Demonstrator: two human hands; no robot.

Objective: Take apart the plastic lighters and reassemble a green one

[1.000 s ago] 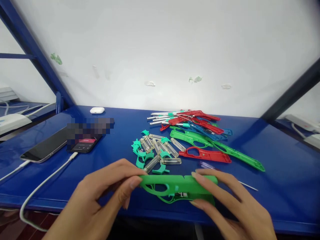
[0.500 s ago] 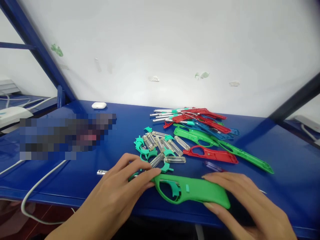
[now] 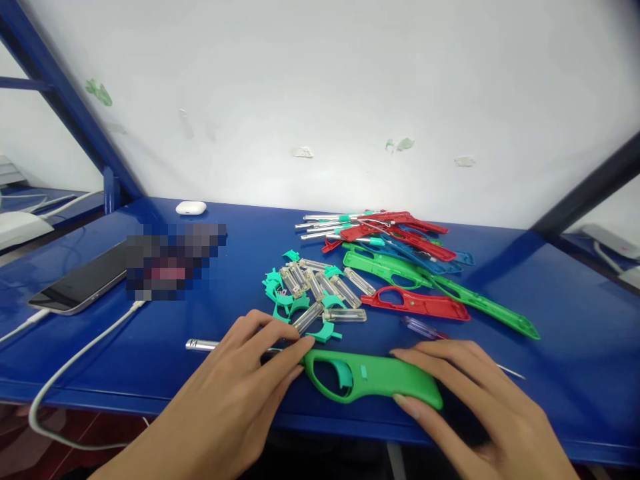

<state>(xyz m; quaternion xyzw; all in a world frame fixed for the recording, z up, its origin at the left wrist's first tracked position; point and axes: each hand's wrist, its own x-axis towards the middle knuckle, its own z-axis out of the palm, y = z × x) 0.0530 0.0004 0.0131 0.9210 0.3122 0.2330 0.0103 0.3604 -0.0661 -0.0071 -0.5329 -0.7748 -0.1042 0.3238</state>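
Observation:
A green long-nosed gas lighter point(image 3: 387, 375) lies crosswise near the front of the table, with both my hands on it. My left hand point(image 3: 235, 383) pinches its neck between thumb and fingers; the silver tube point(image 3: 201, 345) sticks out to the left behind that hand. At the handle's rounded end, my right hand point(image 3: 483, 393) grips with the thumb on the near edge and fingers on the far edge. A teal trigger point(image 3: 344, 374) shows inside the lighter's loop. Just beyond my hands lie loose teal triggers point(image 3: 324, 332) and clear fuel tanks point(image 3: 345, 315).
Red casing halves point(image 3: 420, 305), green casing halves point(image 3: 485, 307) and several metal tubes point(image 3: 320, 235) are piled further back. A purple-handled tool point(image 3: 423, 327) lies partly behind my right hand. Left are a phone point(image 3: 80, 283), white cables point(image 3: 60, 383) and a white earbud case point(image 3: 191, 208).
The whole view has shifted slightly, so things appear a little further left. Both hands keep their hold on the lighter. The trigger now shows less of its toothed lower part inside the loop.

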